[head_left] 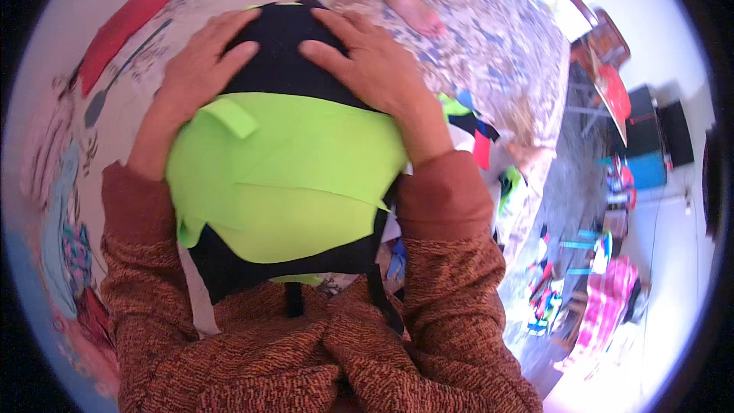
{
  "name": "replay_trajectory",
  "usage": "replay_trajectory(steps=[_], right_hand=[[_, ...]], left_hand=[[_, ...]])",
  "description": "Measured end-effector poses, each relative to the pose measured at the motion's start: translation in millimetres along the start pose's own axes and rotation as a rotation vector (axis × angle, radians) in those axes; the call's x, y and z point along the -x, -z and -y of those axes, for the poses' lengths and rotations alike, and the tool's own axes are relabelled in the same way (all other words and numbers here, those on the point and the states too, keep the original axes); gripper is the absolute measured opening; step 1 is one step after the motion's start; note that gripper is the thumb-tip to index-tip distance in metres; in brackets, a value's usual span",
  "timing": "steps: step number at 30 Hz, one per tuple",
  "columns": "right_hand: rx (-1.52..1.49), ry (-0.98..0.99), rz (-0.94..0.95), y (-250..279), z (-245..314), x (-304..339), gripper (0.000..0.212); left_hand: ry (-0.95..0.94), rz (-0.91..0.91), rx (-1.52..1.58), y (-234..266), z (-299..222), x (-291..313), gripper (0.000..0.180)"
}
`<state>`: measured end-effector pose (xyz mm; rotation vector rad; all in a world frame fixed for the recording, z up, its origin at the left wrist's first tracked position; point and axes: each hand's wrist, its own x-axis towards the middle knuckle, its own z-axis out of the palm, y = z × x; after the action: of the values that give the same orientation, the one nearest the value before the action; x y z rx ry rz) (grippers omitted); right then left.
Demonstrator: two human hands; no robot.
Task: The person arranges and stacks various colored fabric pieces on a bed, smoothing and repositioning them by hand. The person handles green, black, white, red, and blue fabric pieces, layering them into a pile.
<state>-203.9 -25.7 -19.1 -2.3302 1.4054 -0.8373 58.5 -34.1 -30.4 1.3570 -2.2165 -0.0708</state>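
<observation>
Lime-and-black curved fabric piece under left hand and right hand, both grips spread, fingers apart; uneven pressure could crease it.

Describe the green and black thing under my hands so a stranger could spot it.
Find the patterned sheet, then the brown sleeves. Between them is a fabric piece, left hand and right hand spread on its black far end. Its broad lime-green middle sets it apart from the multicoloured cloth heap at right.

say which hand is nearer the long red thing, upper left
Left. The left hand, on the black fabric, is right of the red thing; the right hand is farther right, across the fabric.
</observation>
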Motion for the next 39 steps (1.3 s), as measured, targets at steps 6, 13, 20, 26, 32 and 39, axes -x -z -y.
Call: replay_trajectory(steps=[6,13,20,26,32,39], right_hand=[[-0.094,-0.043,-0.04,2.0,-15.4,14.4,0.069],[-0.364,0.031,-0.157,-5.0,-44.7,36.8,0.059],[-0.594,-0.299,-0.082,13.5,-132.7,190.5,0.042],[-0.229,-0.642,-0.188,12.0,-198.3,312.0,0.037],[0.131,-0.511,-0.142,-32.3,-211.4,338.2,0.049],[0.371,-0.525,-0.167,-37.2,-208.6,323.6,0.046]], left_hand=[[0.003,0.065,0.074,3.3,-3.5,-6.4,0.046],[-0.014,0.102,0.066,2.1,7.1,-9.8,0.048],[-0.011,0.076,0.051,0.7,5.7,-10.2,0.048],[-0.031,0.072,0.064,-1.1,16.0,-10.1,0.047],[0.047,0.109,0.092,-0.4,15.7,-12.0,0.047],[0.013,0.109,0.089,-0.5,21.5,-11.9,0.047]])
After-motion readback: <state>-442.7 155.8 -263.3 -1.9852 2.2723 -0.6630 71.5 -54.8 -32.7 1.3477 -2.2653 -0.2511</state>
